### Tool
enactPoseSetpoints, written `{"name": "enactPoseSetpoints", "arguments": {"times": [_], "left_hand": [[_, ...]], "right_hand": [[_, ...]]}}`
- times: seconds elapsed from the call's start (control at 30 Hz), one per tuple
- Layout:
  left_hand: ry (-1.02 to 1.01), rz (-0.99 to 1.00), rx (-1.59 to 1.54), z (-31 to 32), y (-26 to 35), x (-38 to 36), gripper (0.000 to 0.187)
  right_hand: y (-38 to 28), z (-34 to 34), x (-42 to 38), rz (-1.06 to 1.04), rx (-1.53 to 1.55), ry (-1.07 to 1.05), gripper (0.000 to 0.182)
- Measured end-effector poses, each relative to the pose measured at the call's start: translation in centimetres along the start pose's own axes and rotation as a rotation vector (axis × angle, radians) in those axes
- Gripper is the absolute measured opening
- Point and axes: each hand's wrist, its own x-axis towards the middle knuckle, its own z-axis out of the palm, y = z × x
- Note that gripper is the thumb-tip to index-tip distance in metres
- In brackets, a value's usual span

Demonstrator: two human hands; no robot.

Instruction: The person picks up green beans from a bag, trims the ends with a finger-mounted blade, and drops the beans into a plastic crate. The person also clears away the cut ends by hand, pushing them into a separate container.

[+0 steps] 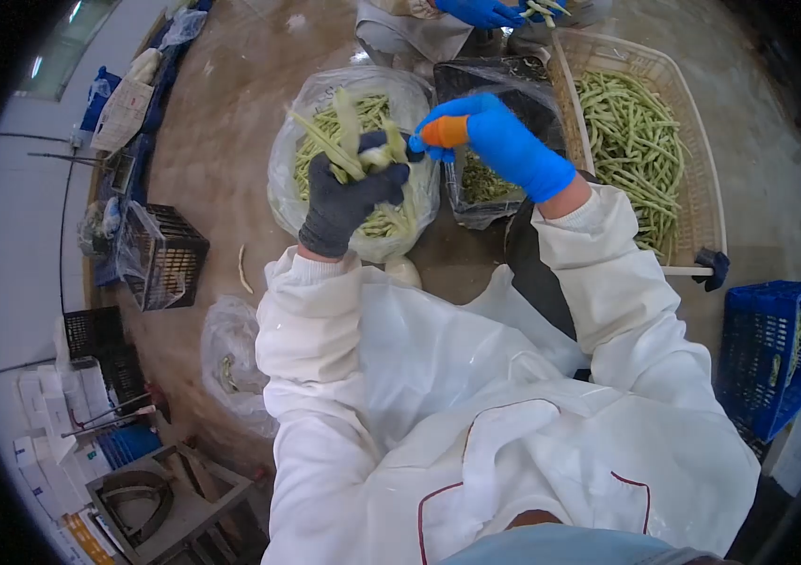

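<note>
My left hand (pixel 349 202), in a dark grey glove, is closed around several long green beans (pixel 330 143) that stick up past the fingers. Just to its right, my right hand (pixel 504 146) in a blue glove grips a tool with an orange handle (pixel 446 132); its working end is too small to make out. Both hands are above a clear plastic bag (pixel 280 184) filled with green beans. Beside the bag, under my right hand, stands a black crate (pixel 457 202) lined with plastic and holding green trimmings (pixel 483 179).
A beige crate (pixel 709 188) of green beans stands at the right. At the top, another person's blue-gloved hand (pixel 480 11) is near some beans. A blue crate (pixel 763 363) lies at far right, a dark crate (pixel 175 259) at left. A plastic bag (pixel 231 363) lies on the floor.
</note>
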Motion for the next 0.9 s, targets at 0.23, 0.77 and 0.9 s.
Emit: {"name": "enactPoseSetpoints", "arguments": {"times": [0.23, 0.77, 0.9], "left_hand": [[0.345, 0.054, -0.520, -3.5, -0.6, 1.1, 0.035], [0.298, 0.011, -0.595, -0.6, -2.1, 1.9, 0.037], [0.300, -0.006, -0.514, -0.3, -0.5, 1.8, 0.037]], "right_hand": [[-0.2, -2.4, -0.1, 0.048, -0.200, 0.132, 0.023], [1.8, 3.2, 0.6, -0.060, -0.348, 0.165, 0.037], [2.5, -1.0, 0.5, -0.129, -0.663, 0.323, 0.027]]}}
